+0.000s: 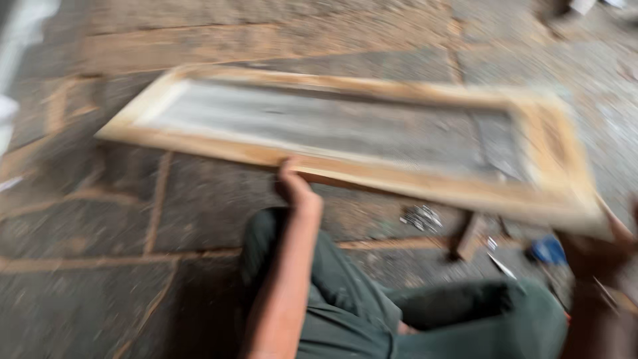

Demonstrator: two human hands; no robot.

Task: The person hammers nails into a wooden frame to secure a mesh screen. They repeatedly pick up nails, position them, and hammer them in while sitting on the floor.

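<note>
On the stone floor [199,206], both hands' fingers grip the wooden frame [425,186] above scattered nails [421,217].

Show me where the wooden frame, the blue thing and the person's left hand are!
wooden frame [372,174]: head view, on its near long rail.
blue thing [549,250]: head view, on its middle, on the floor under the frame's right corner.
left hand [294,185]: head view, on the back of the hand, gripping the frame's near rail.

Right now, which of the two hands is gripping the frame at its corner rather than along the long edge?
The right hand, under the wooden frame's near right corner. The left hand holds the middle of the near long edge.
</note>
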